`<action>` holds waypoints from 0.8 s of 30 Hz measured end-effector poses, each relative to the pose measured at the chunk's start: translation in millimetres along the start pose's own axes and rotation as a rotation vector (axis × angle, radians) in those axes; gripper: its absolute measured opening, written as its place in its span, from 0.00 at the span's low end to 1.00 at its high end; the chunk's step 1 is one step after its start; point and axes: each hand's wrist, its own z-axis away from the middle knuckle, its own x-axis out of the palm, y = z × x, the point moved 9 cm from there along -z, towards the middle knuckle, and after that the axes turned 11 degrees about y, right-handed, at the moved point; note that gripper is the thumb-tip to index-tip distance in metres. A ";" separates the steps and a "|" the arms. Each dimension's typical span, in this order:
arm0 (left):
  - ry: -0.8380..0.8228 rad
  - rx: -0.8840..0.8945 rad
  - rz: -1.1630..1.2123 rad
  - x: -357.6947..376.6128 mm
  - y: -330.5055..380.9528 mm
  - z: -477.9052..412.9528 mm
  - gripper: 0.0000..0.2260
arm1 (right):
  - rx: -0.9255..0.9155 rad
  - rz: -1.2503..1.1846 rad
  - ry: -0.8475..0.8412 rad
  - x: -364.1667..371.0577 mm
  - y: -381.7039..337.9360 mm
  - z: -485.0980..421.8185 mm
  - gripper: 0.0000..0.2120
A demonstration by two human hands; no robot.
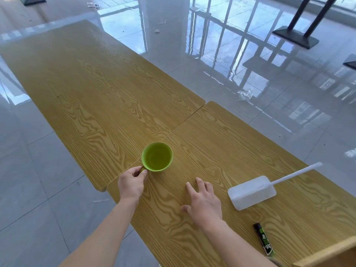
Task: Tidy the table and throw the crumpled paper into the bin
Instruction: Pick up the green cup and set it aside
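Note:
A green cup stands upright on the wooden table, on the seam between two tabletops. My left hand pinches the cup's handle at its near-left side. My right hand rests flat on the tabletop to the right of the cup, fingers spread and holding nothing. To its right lies a translucent white plastic box with a long white handle sticking out toward the far right. A black and green lighter lies near the table's front right. No crumpled paper or bin shows on the table.
A glossy tiled floor surrounds the table, with scraps of clear plastic litter and a small white scrap on it. Black table bases stand at the far right. A light wooden edge shows at the bottom right corner.

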 end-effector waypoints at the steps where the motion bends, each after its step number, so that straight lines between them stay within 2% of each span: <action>1: 0.002 -0.002 0.007 0.5 -0.4 -1.0 0.10 | 0.000 0.001 -0.002 0.3 -0.2 0.0 0.38; 14: -0.019 0.030 -0.012 7.0 -0.9 -13.0 0.15 | -0.002 0.010 -0.012 -2.2 1.4 -0.5 0.38; 24: -0.039 0.051 0.000 7.4 0.1 -16.4 0.16 | 0.001 0.009 -0.016 -0.3 1.1 0.4 0.38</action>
